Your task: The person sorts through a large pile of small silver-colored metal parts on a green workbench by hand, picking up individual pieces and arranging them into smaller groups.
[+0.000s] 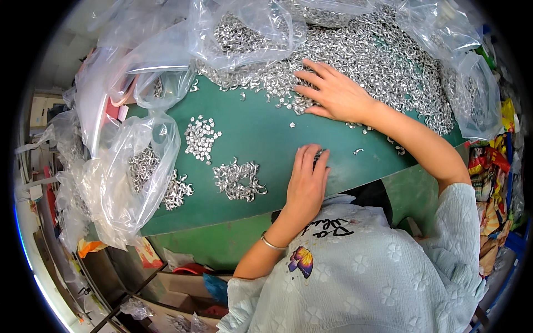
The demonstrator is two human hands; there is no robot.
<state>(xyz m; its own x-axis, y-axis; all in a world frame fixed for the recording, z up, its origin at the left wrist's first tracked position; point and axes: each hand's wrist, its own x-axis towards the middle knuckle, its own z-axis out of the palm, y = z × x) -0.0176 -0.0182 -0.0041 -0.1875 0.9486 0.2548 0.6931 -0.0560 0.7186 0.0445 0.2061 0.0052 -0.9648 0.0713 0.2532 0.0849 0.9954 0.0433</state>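
My right hand (341, 95) lies over the near edge of a wide heap of small, curved silver metal pieces (383, 61), its fingers spread apart. Nearer my body, my left hand (305, 180) is curled at the green tabletop (252, 116), with a few small silver metal pieces (317, 157) showing between fingers and thumb. Left of it sits a small pile of hook-shaped silver pieces (240, 180). Beyond that pile, a cluster of small flower-shaped silver pieces (202, 137) is spread out. A few loose pieces lie around my hands.
At the left edge, a clear plastic bag (119, 188) holds more silver pieces, some spilling beside it. Another clear bag (244, 41) with pieces stands at the back, and one (474, 94) at the right. Colourful packages (488, 177) are stacked beyond the right edge.
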